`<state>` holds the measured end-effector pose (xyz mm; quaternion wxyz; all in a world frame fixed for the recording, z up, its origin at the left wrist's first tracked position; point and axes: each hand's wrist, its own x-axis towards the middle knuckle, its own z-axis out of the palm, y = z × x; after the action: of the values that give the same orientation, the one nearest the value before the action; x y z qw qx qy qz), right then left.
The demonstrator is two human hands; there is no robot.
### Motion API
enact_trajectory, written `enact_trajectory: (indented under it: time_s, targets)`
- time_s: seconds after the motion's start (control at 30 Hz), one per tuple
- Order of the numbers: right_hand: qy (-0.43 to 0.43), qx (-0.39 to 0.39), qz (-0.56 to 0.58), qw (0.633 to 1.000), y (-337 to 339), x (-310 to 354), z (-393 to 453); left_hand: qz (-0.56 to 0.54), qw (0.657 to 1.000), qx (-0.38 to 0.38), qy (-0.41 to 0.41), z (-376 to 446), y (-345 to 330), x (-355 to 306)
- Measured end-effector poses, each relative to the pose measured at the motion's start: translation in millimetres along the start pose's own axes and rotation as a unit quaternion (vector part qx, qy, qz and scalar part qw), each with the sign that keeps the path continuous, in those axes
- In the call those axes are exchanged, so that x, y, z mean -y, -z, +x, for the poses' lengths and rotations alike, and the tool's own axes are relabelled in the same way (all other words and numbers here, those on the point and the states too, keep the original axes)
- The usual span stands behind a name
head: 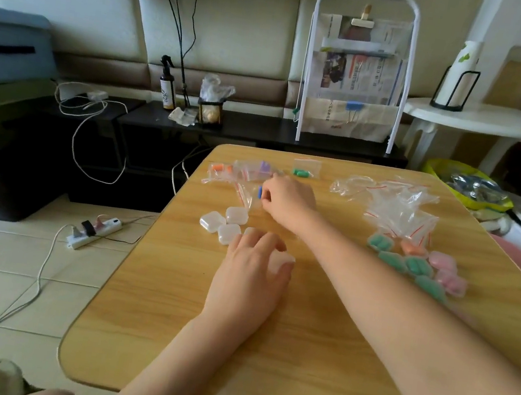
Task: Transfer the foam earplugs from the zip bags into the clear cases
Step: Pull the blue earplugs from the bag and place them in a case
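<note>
A: Starting at the left of the wooden surface, what do we still have to do?

B: We have three empty clear cases clustered there, lids down. Behind them lie the zip bags we have not emptied: one with orange earplugs, one with a purple pair, and further right a small bag of green earplugs.

A: And our hands?

B: Our left hand lies over another clear case, fingers curved around it, with the pale edge showing past the fingertips. We cannot tell whether that case is open. Our right hand reaches across to a zip bag holding a blue earplug and pinches at the bag, fingers curled, just beside the blue piece.

A: So that blue pair is the one in hand?

B: We judge so; it looks not yet out of its bag.

A: What is done?

B: To the right, a heap of empty zip bags with red seal lines, and in front of it the filled cases, green, orange and pink foam inside. We count roughly eight, though blur makes that uncertain.

A: More done than left, then?

B: It seems so: about four bags remain, and four cases wait for them.
</note>
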<state>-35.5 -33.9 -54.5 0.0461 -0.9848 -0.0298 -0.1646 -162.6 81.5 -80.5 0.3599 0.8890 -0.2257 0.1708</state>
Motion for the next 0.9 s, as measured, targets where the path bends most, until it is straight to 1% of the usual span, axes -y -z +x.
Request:
enact_trajectory:
  time_s: [0.03,0.1,0.17,0.23,0.27,0.3,0.37,0.4,0.5,0.6,0.67,0.73,0.77,0.8,0.9]
  targets:
    - [0.006,-0.024,0.02,1.0,7.9,-0.5,-5.4,-0.051,0.998,-0.03,0.028,2.2,3.5,-1.6]
    - [0.021,-0.095,0.094,0.991,23.3,-0.4,-21.1,-0.165,0.978,-0.081,0.101,7.4,14.3,-2.1]
    - [0.083,-0.183,0.155,0.967,34.0,1.3,-48.8,-0.288,0.938,-0.095,0.165,12.9,25.7,-0.7]
    - [0.154,-0.256,0.153,0.942,33.5,-1.2,-80.3,-0.391,0.892,-0.105,0.204,15.8,33.3,0.5]
    - [0.17,-0.28,0.15,0.933,30.9,-4.4,-94.2,-0.412,0.878,-0.113,0.214,16.1,35.6,0.3]
    - [0.172,-0.298,0.153,0.926,27.0,-8.3,-104.3,-0.413,0.875,-0.122,0.22,15.9,35.8,0.7]
    - [0.165,-0.329,0.16,0.916,22.4,-13.6,-113.7,-0.398,0.88,-0.126,0.227,14.8,36.4,1.2]
    - [0.163,-0.337,0.159,0.914,21.4,-14.9,-114.6,-0.393,0.885,-0.112,0.223,14.5,36.3,1.0]
    - [0.163,-0.337,0.161,0.913,20.5,-15.2,-112.8,-0.398,0.889,-0.072,0.213,14.0,34.8,1.5]
    - [0.142,-0.304,0.201,0.92,22.9,-14.8,-117.0,-0.434,0.87,-0.066,0.224,16.0,33.2,4.3]
    - [0.135,-0.269,0.267,0.916,27.3,-9.8,-123.1,-0.473,0.847,-0.059,0.235,16.6,31.9,4.3]
    - [0.13,-0.22,0.371,0.893,31.4,-0.8,-128.6,-0.501,0.828,-0.056,0.245,16.0,30.1,3.5]
    - [0.124,-0.199,0.418,0.878,32.7,2.9,-130.1,-0.506,0.825,-0.054,0.245,15.4,29.1,2.1]
    - [0.115,-0.186,0.45,0.866,33.2,6.0,-130.9,-0.503,0.829,-0.052,0.239,14.6,28.2,0.3]
    - [0.075,-0.174,0.494,0.848,31.6,11.1,-132.3,-0.462,0.861,-0.058,0.206,12.5,25.7,-4.9]
